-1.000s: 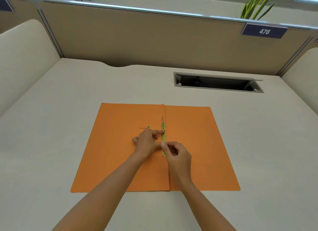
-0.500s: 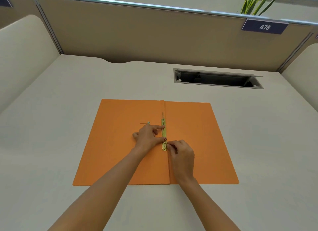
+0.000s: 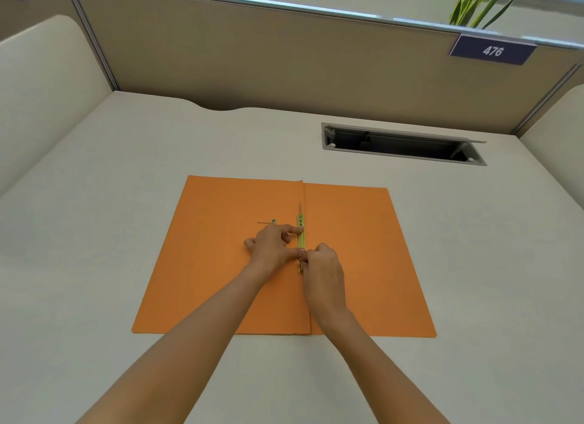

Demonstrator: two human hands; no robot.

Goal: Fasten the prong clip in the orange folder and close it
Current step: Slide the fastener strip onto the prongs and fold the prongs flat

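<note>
An orange folder [image 3: 363,259] lies open and flat on the desk. A brass prong clip [image 3: 301,234] runs along its centre fold, with one thin prong standing up at its far end. My left hand [image 3: 271,246] rests on the left leaf, its index finger and thumb pressing on the clip bar. My right hand [image 3: 322,265] is closed over the near end of the clip, fingertips pinching it beside my left thumb. A small metal piece [image 3: 272,222] with a thin wire lies on the left leaf, just beyond my left hand.
The folder lies on a beige desk [image 3: 94,265] enclosed by partition walls. An open cable slot [image 3: 401,144] is set into the desk at the back right. A number plate reading 476 [image 3: 492,50] hangs on the rear partition, below a green plant.
My right hand has moved up along the clip and its fingertips now meet my left thumb. The left hand stays on the bar. The view has shifted slightly.
</note>
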